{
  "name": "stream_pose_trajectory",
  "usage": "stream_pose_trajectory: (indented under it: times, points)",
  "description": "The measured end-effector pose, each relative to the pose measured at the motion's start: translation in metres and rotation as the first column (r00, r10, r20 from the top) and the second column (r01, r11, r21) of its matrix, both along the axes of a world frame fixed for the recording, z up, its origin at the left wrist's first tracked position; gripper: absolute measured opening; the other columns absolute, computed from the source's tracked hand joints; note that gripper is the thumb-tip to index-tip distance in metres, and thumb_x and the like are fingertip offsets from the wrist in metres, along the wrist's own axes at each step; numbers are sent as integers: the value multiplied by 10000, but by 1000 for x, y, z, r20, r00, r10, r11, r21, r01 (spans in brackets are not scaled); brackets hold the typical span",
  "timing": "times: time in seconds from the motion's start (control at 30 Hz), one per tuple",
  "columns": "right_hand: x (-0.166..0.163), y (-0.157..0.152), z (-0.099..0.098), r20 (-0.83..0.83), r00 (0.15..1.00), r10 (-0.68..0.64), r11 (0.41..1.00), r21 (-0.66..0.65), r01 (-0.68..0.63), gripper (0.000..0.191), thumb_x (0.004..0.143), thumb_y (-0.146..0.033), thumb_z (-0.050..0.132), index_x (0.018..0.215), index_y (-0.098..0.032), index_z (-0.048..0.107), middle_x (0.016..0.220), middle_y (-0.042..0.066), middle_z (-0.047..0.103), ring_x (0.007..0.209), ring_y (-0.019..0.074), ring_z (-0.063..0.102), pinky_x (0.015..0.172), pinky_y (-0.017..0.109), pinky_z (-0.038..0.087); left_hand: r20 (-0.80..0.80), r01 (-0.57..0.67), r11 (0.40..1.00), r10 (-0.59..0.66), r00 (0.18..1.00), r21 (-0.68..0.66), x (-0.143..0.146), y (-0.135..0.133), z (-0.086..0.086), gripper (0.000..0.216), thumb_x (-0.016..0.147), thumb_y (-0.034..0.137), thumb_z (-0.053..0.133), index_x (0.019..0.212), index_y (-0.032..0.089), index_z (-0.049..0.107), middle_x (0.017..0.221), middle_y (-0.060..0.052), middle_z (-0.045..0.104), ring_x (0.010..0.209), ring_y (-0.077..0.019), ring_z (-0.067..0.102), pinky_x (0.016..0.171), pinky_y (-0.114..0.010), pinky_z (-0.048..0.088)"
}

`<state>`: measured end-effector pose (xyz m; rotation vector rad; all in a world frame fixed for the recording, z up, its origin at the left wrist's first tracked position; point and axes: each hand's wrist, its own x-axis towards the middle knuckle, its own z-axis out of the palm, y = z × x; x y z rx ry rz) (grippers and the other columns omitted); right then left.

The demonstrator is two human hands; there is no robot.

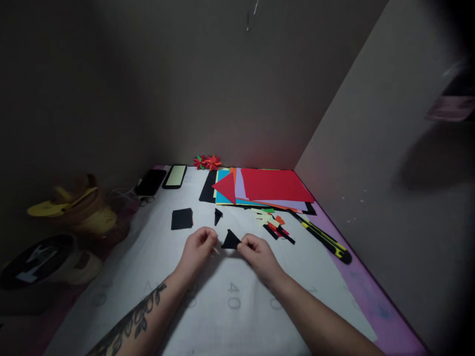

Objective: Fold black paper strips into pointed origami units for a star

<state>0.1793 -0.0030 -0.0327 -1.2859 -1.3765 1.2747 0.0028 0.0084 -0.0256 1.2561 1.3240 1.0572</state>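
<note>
My right hand pinches a black paper piece by its right corner, just above the table; the piece is roughly triangular and looks folded. To its left, my left hand is closed, thumb against fingers, slightly apart from the paper. I cannot make out what, if anything, those fingers hold. Beyond my hands lies a small folded black piece. A stack of black paper squares rests on the left.
Coloured paper sheets lie at the back, with paper scraps in front. A yellow-and-black utility knife lies along the right edge. Two phones and folded paper stars are at the back left. A cap sits far left.
</note>
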Motion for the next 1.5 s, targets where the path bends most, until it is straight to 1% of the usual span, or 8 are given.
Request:
stream_pose_trajectory:
  times: [0.17,0.3,0.43,0.6,0.7,0.83,1.23,1.5]
  points:
    - [-8,-4,0,86,995,43,996,70,-49,194,728,-235,535,575,-192,424,588,-43,398,577,108,364,526,223,294,-58,199,979,-201,978,-41,16,-10,2,309,740,402,601,577,164,491,541,44,455,528,-98,404,501,-217,290]
    - [-3,-3,-1,47,997,54,998,38,-56,173,727,-213,531,580,-190,443,582,-46,399,572,108,360,524,224,296,-45,146,987,-149,988,-62,11,-7,2,306,745,400,584,572,171,478,516,51,447,499,-92,383,482,-217,276]
    - [8,5,-7,-29,998,-56,998,30,57,184,748,-233,551,594,-193,459,568,-53,389,548,105,355,517,225,298,-56,31,997,-35,998,-69,-1,0,2,331,747,451,571,586,176,483,481,57,451,447,-91,376,453,-217,263]
    - [-1,3,-2,-43,998,46,997,66,-43,172,776,-334,582,693,-183,570,689,-9,537,661,140,485,621,248,389,-93,196,977,-204,975,-85,7,-7,8,265,734,373,583,579,168,518,504,49,491,483,-101,415,476,-219,297]
    - [-7,-3,4,-18,999,47,998,31,-47,164,743,-297,584,634,-180,550,645,-17,516,616,128,463,576,240,369,-128,261,961,-271,954,-89,12,-12,10,225,694,318,615,557,166,521,503,52,486,511,-104,411,488,-219,288]
    - [-7,-4,2,-27,998,59,998,-35,-60,175,740,-301,581,630,-190,501,578,-44,453,545,110,397,503,226,310,-134,217,972,-228,964,-91,12,-13,11,181,667,294,620,567,165,541,507,49,500,521,-110,427,497,-220,292]
    - [-4,-1,-7,132,988,77,991,100,-91,190,852,-278,488,680,-207,447,606,-49,401,568,121,368,523,228,292,77,149,976,-138,987,-161,9,-11,8,262,725,403,649,688,148,599,576,0,621,513,-107,495,520,-214,362]
    - [1,0,-4,377,919,117,914,321,-248,155,781,-100,472,672,-210,457,678,-19,483,641,145,446,599,255,320,110,107,994,-102,989,-36,7,-6,5,248,648,319,716,789,156,595,676,6,617,610,-116,556,592,-228,415]
